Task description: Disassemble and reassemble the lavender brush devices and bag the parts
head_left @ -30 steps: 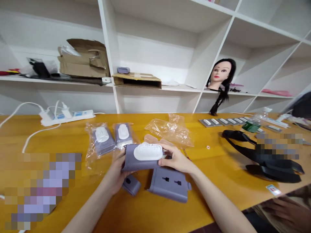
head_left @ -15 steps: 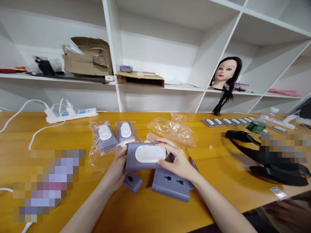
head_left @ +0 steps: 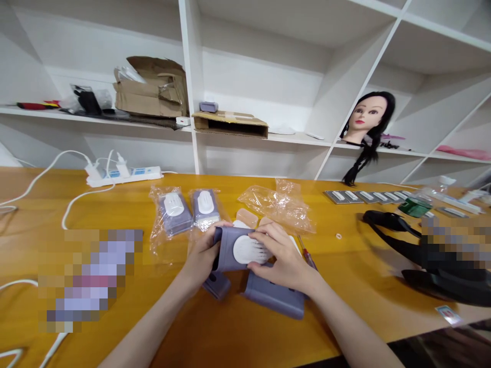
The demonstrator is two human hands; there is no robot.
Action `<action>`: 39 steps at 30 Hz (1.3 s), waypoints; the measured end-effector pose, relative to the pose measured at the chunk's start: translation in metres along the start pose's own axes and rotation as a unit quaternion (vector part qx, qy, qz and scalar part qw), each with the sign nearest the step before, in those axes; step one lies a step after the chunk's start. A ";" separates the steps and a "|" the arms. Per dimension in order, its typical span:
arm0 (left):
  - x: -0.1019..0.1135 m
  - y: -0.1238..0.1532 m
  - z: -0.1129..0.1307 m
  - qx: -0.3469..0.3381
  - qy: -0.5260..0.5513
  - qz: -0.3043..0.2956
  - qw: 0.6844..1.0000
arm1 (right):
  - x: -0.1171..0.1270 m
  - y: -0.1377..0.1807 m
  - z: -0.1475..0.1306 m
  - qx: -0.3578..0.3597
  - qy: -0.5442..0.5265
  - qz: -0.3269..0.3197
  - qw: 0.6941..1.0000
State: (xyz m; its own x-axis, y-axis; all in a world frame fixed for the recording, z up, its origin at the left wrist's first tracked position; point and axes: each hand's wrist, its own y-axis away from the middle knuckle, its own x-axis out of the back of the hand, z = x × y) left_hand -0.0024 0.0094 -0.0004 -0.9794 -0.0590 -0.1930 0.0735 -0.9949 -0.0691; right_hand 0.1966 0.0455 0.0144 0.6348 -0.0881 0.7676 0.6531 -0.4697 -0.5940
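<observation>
Held above the worktop [head_left: 215, 335], a purple case [head_left: 227, 250] lies lengthwise between my hands, left hand [head_left: 202, 256] clasping its open end, right hand [head_left: 287, 258] clamped across its white brush [head_left: 244, 250].

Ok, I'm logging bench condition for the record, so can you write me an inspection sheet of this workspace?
Surface: yellow-brown table, reflective.
Job's things: purple housing with white pad, held up; second purple housing and small purple part on the table.
Clutter: loose clear plastic, two bagged purple units, screwdriver.
Hands: left hand grips one end of the raised housing; right hand grasps the other, across the pad.
Cables: white cables at picture left; some reach a power strip.
Surroundings: white shelves with cardboard and a mannequin head.
</observation>
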 end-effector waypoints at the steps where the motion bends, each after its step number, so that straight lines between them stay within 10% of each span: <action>1: 0.000 0.000 0.000 0.005 -0.002 -0.003 1.000 | 0.000 0.000 0.000 -0.007 -0.010 0.001 1.000; 26: 0.000 0.002 0.011 0.176 0.198 0.034 0.964 | -0.003 0.000 0.017 -0.161 -0.163 -0.044 0.972; 39: 0.014 -0.014 -0.003 -0.045 -0.155 0.118 0.980 | -0.019 -0.001 0.031 -0.233 -0.156 -0.060 0.958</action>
State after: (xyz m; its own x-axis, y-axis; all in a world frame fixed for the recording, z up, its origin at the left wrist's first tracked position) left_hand -0.0166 0.0231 -0.0051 -0.9425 -0.3217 0.0907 0.3067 -0.9402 -0.1479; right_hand 0.1965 0.0743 -0.0075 0.7072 0.2235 0.6707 0.5201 -0.8071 -0.2794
